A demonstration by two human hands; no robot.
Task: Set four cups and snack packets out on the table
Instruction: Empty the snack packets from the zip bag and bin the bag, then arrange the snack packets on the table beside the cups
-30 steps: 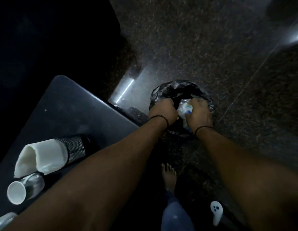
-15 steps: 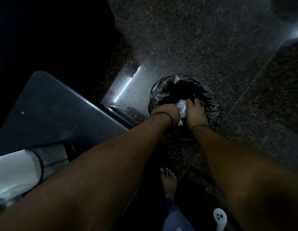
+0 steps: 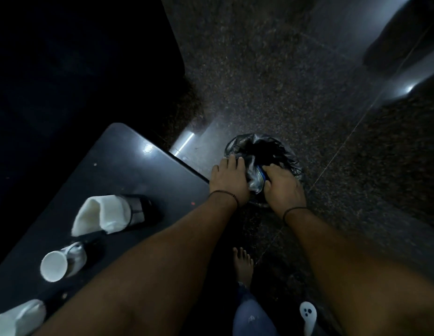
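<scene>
Both arms reach down past the edge of the dark surface (image 3: 128, 170) to a bin lined with a black bag (image 3: 281, 151) on the speckled stone floor (image 3: 271, 81). The left hand (image 3: 229, 180) lies flat on the bag's near rim, fingers straight. The right hand (image 3: 284, 184) is beside it, its grip curled onto a crumpled clear packet (image 3: 256, 179) with a blue patch, lying between the two hands at the bin's mouth.

On the surface, well apart from the bin, a black mesh holder (image 3: 141, 209) carries a white folded cloth (image 3: 102, 214). Nearer stands a cup (image 3: 58, 264) with a white inside, and a pale object (image 3: 17, 318) shows at the bottom left corner. The left forearm crosses over the surface's near edge. A bare foot (image 3: 244, 265) stands on the floor below the bin, with a small white thing (image 3: 308, 316) near it. The room is dim.
</scene>
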